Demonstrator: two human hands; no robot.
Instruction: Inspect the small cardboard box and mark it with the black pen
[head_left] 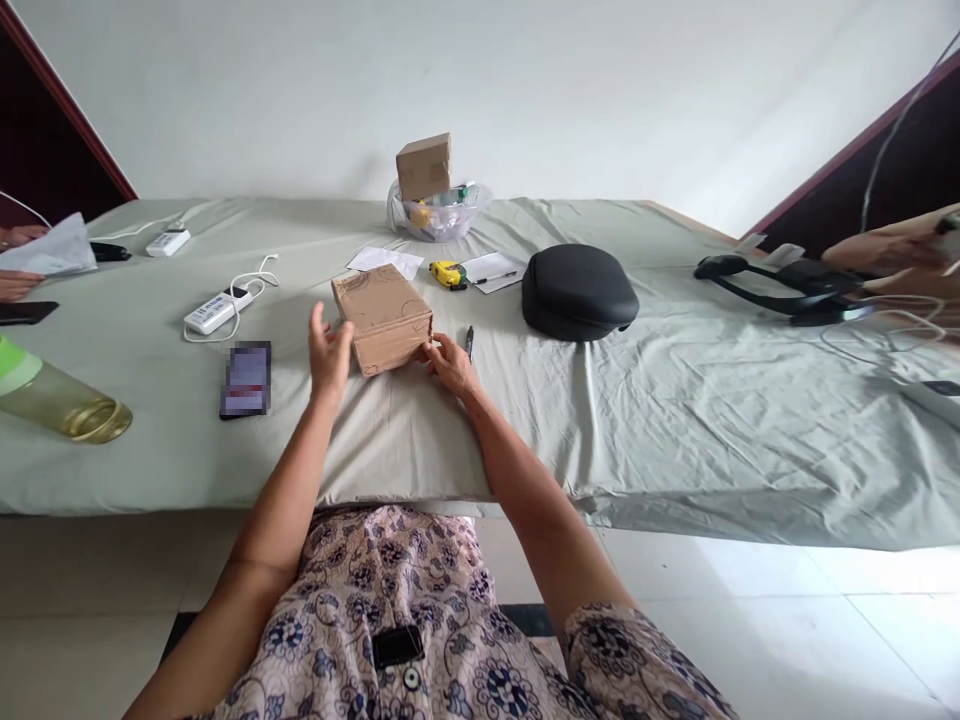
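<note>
On the sheet-covered table (pixel 675 420), near its front edge, a cardboard box (pixel 384 318) lies flat between 2 hands — left hand (pixel 330 352) open-fingered beside one end, right hand (pixel 450 362) with fingertips pressed to the other corner, seemingly steadying it — beside a pen (pixel 469 342).

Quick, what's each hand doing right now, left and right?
Left hand: open, fingers spread, beside the box, holding nothing.
Right hand: fingertips touching the box's near right corner; no closed grip.
</note>
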